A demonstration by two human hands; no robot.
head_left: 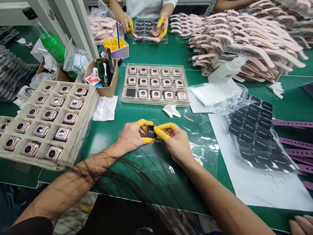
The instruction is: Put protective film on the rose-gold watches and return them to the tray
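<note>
A smartwatch case [151, 131] without a strap is held up in front of me, its black front with pale lettering facing up and a thin pinkish-gold edge showing. My left hand [133, 134] grips it from the left side, with yellow finger cots on thumb and fingers. On the right edge, my right hand [176, 138] pinches it between thumb and forefinger, also in yellow cots. Beyond the hands lies a clear-lidded tray [156, 102] of pink watch cases, back sides up; its near-left pocket shows a dark square instead.
Stacked beige trays [62, 112] of watch cases stand left. A clear plastic sheet [204, 143] lies under and right of my hands. Black stickers [254, 130] sit on white paper [234, 163]. Across the table, a co-worker's hands [160, 27] work over another tray. Pink straps [232, 42] pile behind.
</note>
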